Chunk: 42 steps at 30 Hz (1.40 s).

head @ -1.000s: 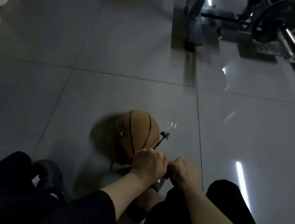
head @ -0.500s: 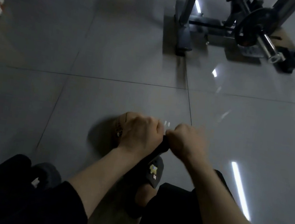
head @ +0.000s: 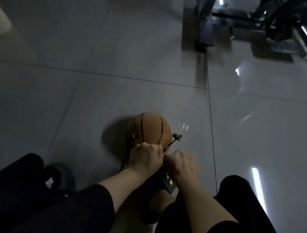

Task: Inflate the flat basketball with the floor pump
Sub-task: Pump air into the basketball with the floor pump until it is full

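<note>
Both hands are closed into fists side by side, the left hand (head: 146, 157) and the right hand (head: 182, 165) nearly touching, and what looks like the pump handle is gripped between them, though the handle itself is mostly hidden under the knuckles. A thin dark hose (head: 170, 144) can be seen running up from between the fists to a small metal fitting (head: 177, 136) at the right side of the basketball (head: 150, 130). The ball is sat on the floor (head: 112, 96) just beyond the hands, close to a tile seam, and it looks fairly round from here, so how flat it is can't really be judged. A slipper (head: 168, 184) is seen right under the right wrist, probably planted on the pump base.

For the pumping itself, tbh, full straight strokes should be used, with the base kept pinned by the foot so nothing tips. The hose shouldn't be yanked sideways, or the needle could get bent or pulled out. Firmness is best checked with a squeeze every few strokes.

Gym gear (head: 275, 28) is parked well away at the far right.
</note>
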Each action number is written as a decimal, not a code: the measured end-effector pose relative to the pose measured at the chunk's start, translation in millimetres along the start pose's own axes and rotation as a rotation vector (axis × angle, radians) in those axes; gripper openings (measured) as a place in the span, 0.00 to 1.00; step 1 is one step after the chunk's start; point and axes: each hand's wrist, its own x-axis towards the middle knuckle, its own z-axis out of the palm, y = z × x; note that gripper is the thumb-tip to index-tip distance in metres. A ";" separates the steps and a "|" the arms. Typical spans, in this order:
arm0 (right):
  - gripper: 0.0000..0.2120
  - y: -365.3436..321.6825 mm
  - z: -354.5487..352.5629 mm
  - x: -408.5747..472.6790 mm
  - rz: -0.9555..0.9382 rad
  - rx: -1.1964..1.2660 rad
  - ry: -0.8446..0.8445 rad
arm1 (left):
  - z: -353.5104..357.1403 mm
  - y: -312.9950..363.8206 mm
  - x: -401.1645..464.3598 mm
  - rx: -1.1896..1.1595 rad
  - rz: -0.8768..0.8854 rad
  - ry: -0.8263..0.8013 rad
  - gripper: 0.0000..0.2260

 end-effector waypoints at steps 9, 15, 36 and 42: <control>0.15 4.6 -90.3 -50.7 -0.173 0.026 0.202 | -98.7 63.3 -8.3 -0.028 0.148 0.201 0.18; 0.13 -12.2 -98.4 -63.3 -0.180 0.029 0.309 | -110.0 63.4 -4.1 0.023 0.080 0.230 0.18; 0.13 8.6 0.9 -8.4 0.092 0.002 -0.022 | 0.0 12.1 -12.1 0.036 -0.002 -0.048 0.19; 0.11 5.5 -57.0 -47.1 -0.082 0.028 0.136 | -63.0 41.5 -16.0 -0.004 0.086 0.137 0.19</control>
